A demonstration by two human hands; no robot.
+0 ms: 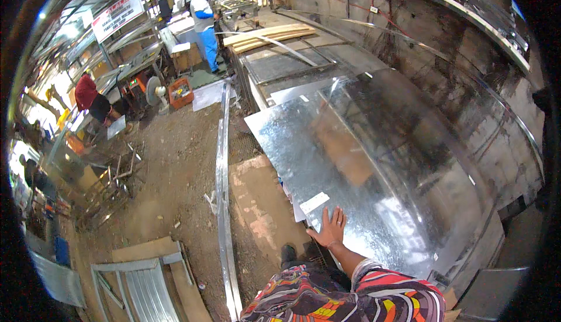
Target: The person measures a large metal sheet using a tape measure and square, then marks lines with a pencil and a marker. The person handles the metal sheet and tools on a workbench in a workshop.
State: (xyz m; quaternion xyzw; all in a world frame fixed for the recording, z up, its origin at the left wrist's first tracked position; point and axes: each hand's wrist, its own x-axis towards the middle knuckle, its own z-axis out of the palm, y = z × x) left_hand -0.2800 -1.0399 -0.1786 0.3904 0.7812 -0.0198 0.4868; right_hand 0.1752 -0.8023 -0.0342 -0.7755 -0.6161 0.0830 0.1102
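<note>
A large shiny metal sheet (374, 205) lies on the long workbench at my right. My right hand (330, 228) rests palm down near its left edge, fingers spread, holding nothing. A ring shows on one finger. Just beyond the fingertips, a white label (314, 203) sticks to the sheet. The patterned sleeve (397, 290) of my right arm comes in from the lower edge. My left hand is out of the picture.
Wooden boards (274, 34) and metal frames lie farther along the bench. Long metal bars (222, 205) run along the dirt floor. A fan (155, 90) stands by an orange crate (181, 92). One person in blue (204, 27) stands at the back; another in red (86, 92) bends at left.
</note>
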